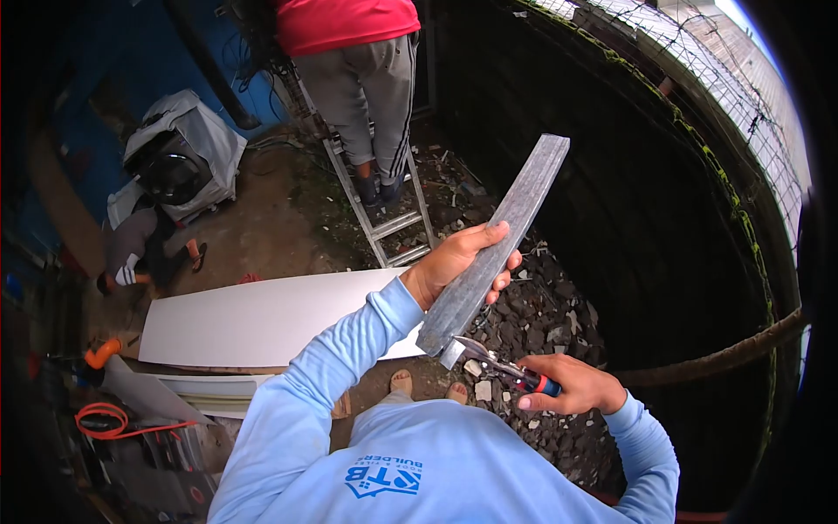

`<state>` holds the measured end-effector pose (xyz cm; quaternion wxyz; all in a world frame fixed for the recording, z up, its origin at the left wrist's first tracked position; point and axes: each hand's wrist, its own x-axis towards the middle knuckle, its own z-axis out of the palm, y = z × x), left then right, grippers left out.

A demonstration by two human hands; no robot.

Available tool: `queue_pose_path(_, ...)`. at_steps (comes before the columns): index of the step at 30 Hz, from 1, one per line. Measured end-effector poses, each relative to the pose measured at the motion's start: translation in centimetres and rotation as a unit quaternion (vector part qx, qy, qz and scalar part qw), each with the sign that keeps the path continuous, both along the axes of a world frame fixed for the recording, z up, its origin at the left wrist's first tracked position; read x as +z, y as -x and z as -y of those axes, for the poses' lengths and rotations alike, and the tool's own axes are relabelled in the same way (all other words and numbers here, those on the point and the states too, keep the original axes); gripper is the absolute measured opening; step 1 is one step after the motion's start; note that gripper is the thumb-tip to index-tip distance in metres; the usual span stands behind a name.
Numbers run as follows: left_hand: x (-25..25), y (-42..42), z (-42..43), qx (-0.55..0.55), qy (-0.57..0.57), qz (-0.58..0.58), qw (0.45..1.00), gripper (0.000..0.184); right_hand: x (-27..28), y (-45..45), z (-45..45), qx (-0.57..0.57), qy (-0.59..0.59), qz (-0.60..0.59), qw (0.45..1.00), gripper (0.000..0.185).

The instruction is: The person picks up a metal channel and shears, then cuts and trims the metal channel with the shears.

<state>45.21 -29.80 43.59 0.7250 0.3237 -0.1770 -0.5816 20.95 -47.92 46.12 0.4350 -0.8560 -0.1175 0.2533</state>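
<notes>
My left hand [467, 265] is closed around a long grey metal channel [513, 216], held at a slant with its far end pointing up and right. A small bright flap [452, 353] sticks out at the channel's near end. In my right hand [572, 384] is a pair of tin snips [502, 365] with a red and dark handle. The blades of the snips lie at the near end of the channel, by the flap. Whether they bite into the metal I cannot tell.
A person in grey trousers [377, 96] stands on an aluminium ladder [397, 225] ahead. Another person [135, 249] crouches at the left near a covered machine [179, 166]. A white panel [262, 319] lies beside me. Broken rubble [541, 327] covers the ground by a dark wall [628, 210].
</notes>
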Motion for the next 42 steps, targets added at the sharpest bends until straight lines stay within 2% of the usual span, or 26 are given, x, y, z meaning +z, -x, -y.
queue_pose_path(9, -0.8, 0.5, 2.8, -0.041, 0.035, -0.054, 0.997, 0.045, -2.7, 1.5, 0.7, -0.04, -0.035, 0.049, 0.997, 0.055)
queue_pose_path(12, -1.3, -0.3, 4.6, -0.075, -0.001, -0.02, 0.997, 0.044, -3.7, 2.9, 1.6, -0.144, -0.001, 0.06, 0.988, 0.051)
queue_pose_path(14, -2.6, -1.6, 6.4, -0.007, -0.055, 0.106, 0.993, 0.04, -6.0, 4.1, 2.7, -0.215, 0.082, 0.182, 0.956, 0.045)
queue_pose_path(16, -4.1, -2.2, 7.8, 0.083, -0.071, 0.17, 0.979, 0.038, -7.5, 5.1, 4.0, -0.265, 0.175, 0.255, 0.913, 0.043)
queue_pose_path(20, -4.6, -2.1, 8.2, 0.153, -0.071, 0.183, 0.969, 0.038, -12.3, 7.1, 5.0, -0.407, 0.33, 0.286, 0.802, 0.042)
queue_pose_path(21, -4.6, -2.0, 8.2, 0.159, -0.073, 0.185, 0.967, 0.039, -12.4, 7.1, 4.9, -0.416, 0.352, 0.284, 0.789, 0.042)
queue_pose_path(23, -4.8, -1.6, 8.2, 0.177, -0.074, 0.187, 0.964, 0.04, -12.1, 7.2, 4.2, -0.535, 0.109, 0.099, 0.832, 0.04)
queue_pose_path(24, -5.0, -1.2, 8.3, 0.184, -0.076, 0.19, 0.961, 0.039, -11.7, 7.1, 3.3, -0.573, -0.021, 0.0, 0.819, 0.04)
queue_pose_path(25, -5.1, -0.9, 8.3, 0.191, -0.077, 0.194, 0.959, 0.038, -12.1, 6.2, 2.3, -0.585, -0.166, 0.012, 0.793, 0.037)
queue_pose_path(26, -5.1, -0.7, 8.4, 0.198, -0.078, 0.2, 0.957, 0.037, -11.8, 5.5, 1.5, -0.591, -0.247, 0.003, 0.768, 0.033)
queue_pose_path(28, -5.4, -0.2, 8.6, 0.202, -0.077, 0.199, 0.956, 0.039, -11.1, 3.4, 0.4, -0.598, -0.282, 0.013, 0.75, 0.033)
queue_pose_path(32, -5.5, 1.9, 7.5, 0.203, -0.063, 0.187, 0.959, 0.042, -10.6, 0.0, -1.7, -0.563, -0.383, 0.018, 0.732, 0.046)
queue_pose_path(33, -5.5, 2.5, 7.2, 0.202, -0.058, 0.184, 0.96, 0.042, -11.1, -0.5, -1.6, -0.536, -0.397, 0.031, 0.744, 0.054)
queue_pose_path(34, -5.4, 3.0, 6.8, 0.202, -0.052, 0.181, 0.961, 0.041, -10.4, -0.8, -1.7, -0.524, -0.406, -0.002, 0.749, 0.054)
queue_pose_path(36, -5.6, 3.7, 6.3, 0.206, -0.056, 0.181, 0.96, 0.037, -10.7, -1.8, -2.3, -0.517, -0.385, 0.041, 0.764, 0.053)
queue_pose_path(38, -6.3, 4.1, 5.2, 0.225, -0.069, 0.23, 0.945, 0.037, -9.7, -2.4, -2.8, -0.531, -0.374, 0.051, 0.759, 0.055)
queue_pose_path(40, -6.2, 4.3, 3.6, 0.249, -0.109, 0.325, 0.906, 0.042, -9.3, -3.3, -3.1, -0.554, -0.358, 0.074, 0.748, 0.059)
queue_pose_path(42, -7.0, 4.3, 2.3, 0.266, -0.136, 0.417, 0.858, 0.048, -9.3, -4.5, -2.2, -0.545, -0.362, 0.125, 0.746, 0.056)
